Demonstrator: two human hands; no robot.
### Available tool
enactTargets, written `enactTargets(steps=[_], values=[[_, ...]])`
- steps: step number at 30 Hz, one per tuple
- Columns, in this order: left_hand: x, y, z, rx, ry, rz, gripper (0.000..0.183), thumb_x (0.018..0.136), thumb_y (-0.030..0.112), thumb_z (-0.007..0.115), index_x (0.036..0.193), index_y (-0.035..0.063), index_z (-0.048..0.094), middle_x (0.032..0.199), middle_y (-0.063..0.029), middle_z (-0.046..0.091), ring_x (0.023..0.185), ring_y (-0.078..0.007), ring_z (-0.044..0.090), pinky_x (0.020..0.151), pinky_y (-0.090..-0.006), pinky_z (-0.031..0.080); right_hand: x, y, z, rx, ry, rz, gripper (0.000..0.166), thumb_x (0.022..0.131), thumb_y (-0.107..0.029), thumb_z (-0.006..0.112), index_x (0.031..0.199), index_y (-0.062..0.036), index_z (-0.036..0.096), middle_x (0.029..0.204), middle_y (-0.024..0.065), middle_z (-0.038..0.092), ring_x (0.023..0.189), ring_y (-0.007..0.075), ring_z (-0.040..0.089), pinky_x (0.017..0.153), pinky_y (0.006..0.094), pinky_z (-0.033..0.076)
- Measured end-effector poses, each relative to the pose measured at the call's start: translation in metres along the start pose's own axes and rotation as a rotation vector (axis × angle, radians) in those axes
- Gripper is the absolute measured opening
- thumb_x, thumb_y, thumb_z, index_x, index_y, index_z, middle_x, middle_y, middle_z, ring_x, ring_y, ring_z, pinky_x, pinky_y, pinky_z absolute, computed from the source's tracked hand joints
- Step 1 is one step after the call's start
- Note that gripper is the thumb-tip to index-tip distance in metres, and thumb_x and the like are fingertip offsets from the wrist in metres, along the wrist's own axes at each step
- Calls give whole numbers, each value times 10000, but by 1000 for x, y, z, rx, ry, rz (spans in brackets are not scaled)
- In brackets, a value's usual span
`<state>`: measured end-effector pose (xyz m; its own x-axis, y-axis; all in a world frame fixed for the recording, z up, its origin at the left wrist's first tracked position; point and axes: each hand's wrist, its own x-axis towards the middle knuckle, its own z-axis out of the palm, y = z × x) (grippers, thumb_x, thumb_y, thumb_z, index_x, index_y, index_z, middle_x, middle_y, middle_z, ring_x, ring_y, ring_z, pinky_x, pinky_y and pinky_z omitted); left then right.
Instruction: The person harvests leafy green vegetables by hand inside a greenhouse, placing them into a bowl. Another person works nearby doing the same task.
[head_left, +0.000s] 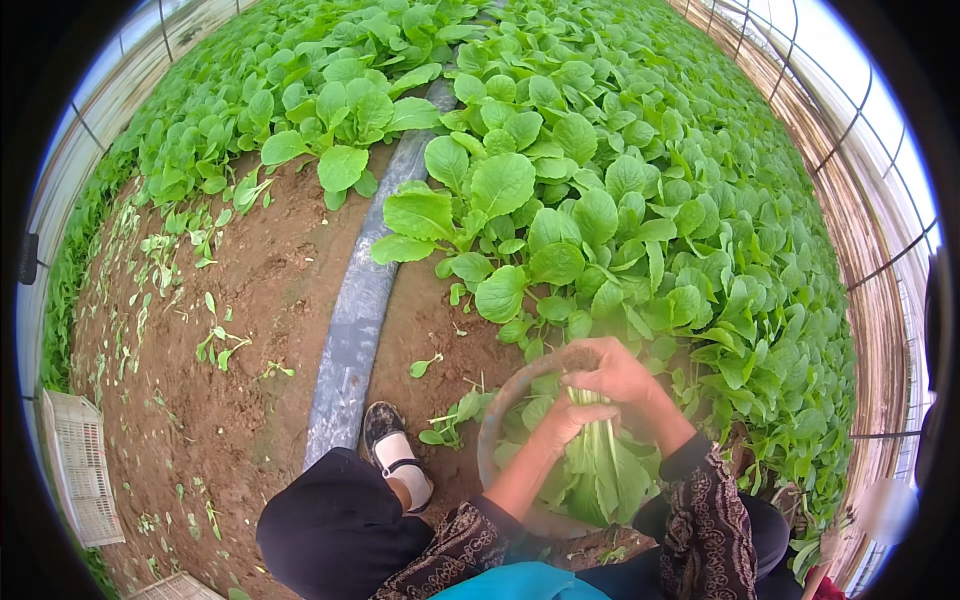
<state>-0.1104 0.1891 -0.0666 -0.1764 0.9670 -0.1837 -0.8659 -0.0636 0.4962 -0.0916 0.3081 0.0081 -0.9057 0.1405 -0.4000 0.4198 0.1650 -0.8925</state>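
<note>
Between my two hands is a bunch of leafy greens (600, 465), its pale stems up and its leaves hanging down. My left hand (574, 420) is closed around the stems from the left. Just above it, my right hand (619, 371) grips the root end, where brownish roots or soil show between the fingers. Both hands are over a round tub (491, 427) that holds more loose green leaves. The tub's near side is partly hidden by the bunch and my forearms. A haze in the picture softens this area.
Dense rows of leafy green plants (577, 217) grow ahead and to the right. A grey flat hose (352, 322) crosses the brown soil (262, 277), where scattered leaves lie. White plastic crates (82, 469) stand at the left. My shoe (390, 442) is beside the hose.
</note>
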Motion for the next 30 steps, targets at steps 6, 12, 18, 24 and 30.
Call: enactTargets(steps=[6, 12, 18, 24, 30], values=[[1, 1, -58, -210, 290, 100, 201, 708, 6, 611, 898, 6, 545, 761, -142, 619, 676, -256, 622, 628, -363, 520, 63, 9, 7, -75, -84, -31, 520, 876, -380, 469, 1275, -53, 413, 1242, 140, 481, 1153, 221, 443, 964, 351, 348], [1, 9, -116, -479, 413, 112, 204, 745, 9, 587, 942, 30, 536, 745, -109, 586, 667, -251, 592, 640, -382, 507, 183, 64, 37, -559, -164, -47, 502, 898, -394, 396, 1164, 24, 474, 1179, 214, 484, 1103, 361, 459, 948, 414, 350], [4, 12, -129, -590, 364, 95, 199, 765, 49, 592, 953, 40, 529, 730, -90, 559, 658, -220, 554, 602, -327, 459, 245, 127, 41, -1646, 156, -413, 379, 818, -231, 474, 1095, 26, 511, 1137, 230, 513, 1090, 371, 468, 901, 469, 368], [-2, 19, -133, -636, 321, 101, 196, 741, 27, 593, 929, 33, 538, 716, -95, 556, 645, -220, 557, 580, -320, 448, 246, 144, -8, -2308, 53, 21, 429, 853, -163, 393, 1235, 31, 422, 1275, 240, 409, 1190, 391, 360, 978, 472, 249], [-2, 21, -131, -575, 366, 75, 204, 713, 9, 604, 910, 17, 552, 679, -101, 562, 604, -222, 558, 565, -313, 447, 221, 158, -34, -2287, -69, 16, 480, 857, -187, 379, 1285, 30, 380, 1306, 238, 381, 1236, 393, 310, 1045, 417, 175]])
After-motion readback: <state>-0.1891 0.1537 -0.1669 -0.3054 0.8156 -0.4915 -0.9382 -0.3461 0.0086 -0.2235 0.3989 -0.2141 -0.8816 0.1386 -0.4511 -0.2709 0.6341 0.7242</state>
